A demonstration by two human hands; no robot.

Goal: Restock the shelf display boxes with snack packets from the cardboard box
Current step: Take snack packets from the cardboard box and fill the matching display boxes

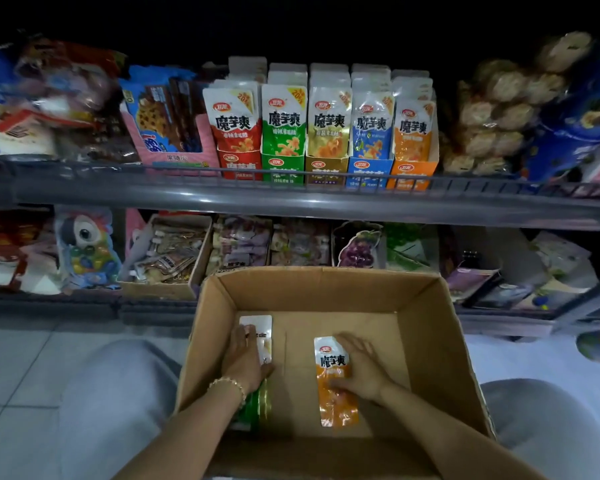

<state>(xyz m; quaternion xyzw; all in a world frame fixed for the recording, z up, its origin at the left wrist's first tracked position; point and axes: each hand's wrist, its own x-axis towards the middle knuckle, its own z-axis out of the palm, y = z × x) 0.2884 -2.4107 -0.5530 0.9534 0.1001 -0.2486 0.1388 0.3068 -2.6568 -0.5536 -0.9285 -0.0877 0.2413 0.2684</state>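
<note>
Orange packet: on box floor, lower centre, long axis pointing up-frame; right hand flat on its right edge, not gripping; left hand flat on green packet.

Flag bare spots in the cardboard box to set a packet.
Bare cardboard box floor between green packet and orange packet, and from the orange packet to the right wall. Crowded: shelf display boxes, packed full.
</note>
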